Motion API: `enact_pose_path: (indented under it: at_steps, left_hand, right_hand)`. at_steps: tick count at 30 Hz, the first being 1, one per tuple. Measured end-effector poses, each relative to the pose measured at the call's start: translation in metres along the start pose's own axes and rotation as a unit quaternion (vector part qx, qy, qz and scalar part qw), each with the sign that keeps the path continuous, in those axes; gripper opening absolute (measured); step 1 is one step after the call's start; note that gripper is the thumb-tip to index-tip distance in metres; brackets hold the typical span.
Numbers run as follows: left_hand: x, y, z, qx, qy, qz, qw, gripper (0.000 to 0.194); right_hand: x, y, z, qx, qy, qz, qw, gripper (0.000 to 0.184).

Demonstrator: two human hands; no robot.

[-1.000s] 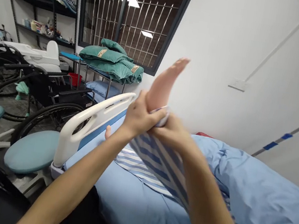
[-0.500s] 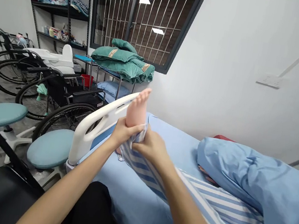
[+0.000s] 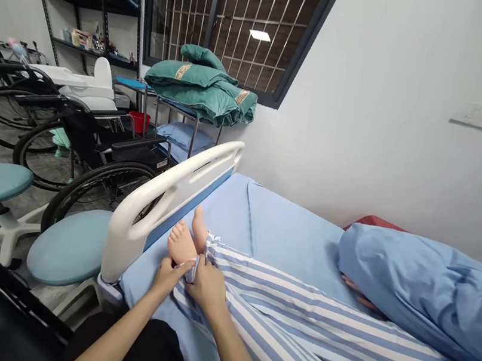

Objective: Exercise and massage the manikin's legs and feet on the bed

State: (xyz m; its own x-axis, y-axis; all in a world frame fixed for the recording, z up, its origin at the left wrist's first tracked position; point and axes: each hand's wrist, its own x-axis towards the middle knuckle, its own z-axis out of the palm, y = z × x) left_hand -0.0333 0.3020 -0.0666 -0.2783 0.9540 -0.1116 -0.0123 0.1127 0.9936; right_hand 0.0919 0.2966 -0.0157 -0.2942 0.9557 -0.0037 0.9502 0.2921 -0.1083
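Note:
Two smooth feet, like a training manikin's, lie near the foot end of the bed. My left hand (image 3: 169,275) is closed around the heel and ankle of the nearer foot (image 3: 181,244), its thumb at the trouser cuff. Close beside it, my right hand (image 3: 210,284) grips the cuff end of the blue-and-white striped trousers (image 3: 295,303); its fingertips are partly hidden. The farther foot (image 3: 200,230) rests just behind, touched by neither hand. Both legs lie stretched out on the blue sheet (image 3: 294,215).
A white footboard (image 3: 177,180) closes the bed's left end. Beyond it stand a wheelchair (image 3: 114,149) and round stools (image 3: 72,246). A blue quilt (image 3: 424,286) covers the right side, with fingers (image 3: 360,292) showing beneath. Folded green quilts (image 3: 204,90) lie by the window.
The nearer leg, raised half a second ago, has come down to the bed with both my hands still on it. The farther foot now shows. The view has shifted slightly.

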Motion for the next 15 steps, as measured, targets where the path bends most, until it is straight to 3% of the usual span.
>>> enact_pose_path:
  at_steps: [4,10,15]
  left_hand:
    - [0.002,-0.004,-0.002,0.014,-0.029,-0.015,0.999,0.048]
    - [-0.003,0.007,-0.005,0.021,-0.047,-0.035,0.998,0.042]
    - [-0.009,0.012,-0.009,0.02,-0.021,-0.051,0.998,0.052]
  right_hand:
    - [0.002,0.0,0.0,-0.003,-0.002,0.003,1.0,0.042]
    - [0.0,-0.002,-0.001,-0.001,0.003,0.011,1.0,0.04]
    - [-0.009,-0.006,-0.009,0.008,0.003,0.017,1.0,0.041]
